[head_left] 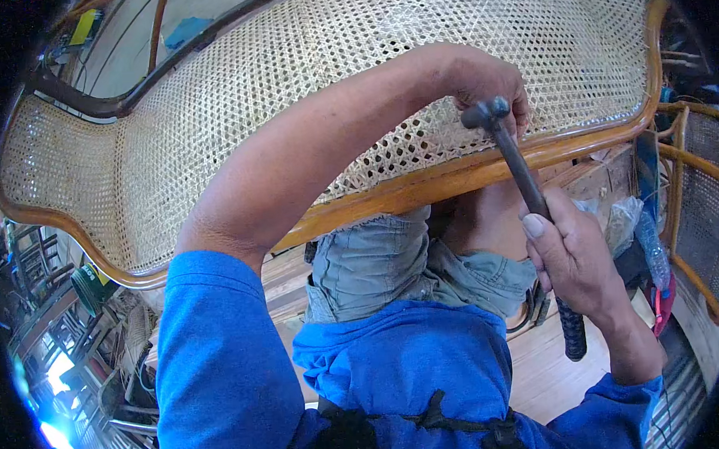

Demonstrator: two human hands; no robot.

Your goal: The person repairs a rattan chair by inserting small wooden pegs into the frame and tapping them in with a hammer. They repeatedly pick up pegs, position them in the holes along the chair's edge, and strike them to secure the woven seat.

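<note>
My right hand (573,251) is wrapped round the shaft of a hammer (521,169), whose dark metal head is raised near the frame's front edge. My left arm reaches across the cane webbing, and my left hand (491,81) is bent down with curled fingers by that edge. The hammer head partly covers those fingers, and whatever they pinch cannot be made out. Pale woven cane webbing (289,91) fills a curved, varnished wooden frame (422,186) lying across my lap. Loose cane strands stick up along the near edge.
At the right stands another cane-panelled wooden frame (680,210). Beside it are a clear plastic bottle (653,252) and a plastic bag (622,219). Dark curved wooden rails (89,104) lie at the upper left. A green can (93,288) and stacked furniture parts crowd the left side.
</note>
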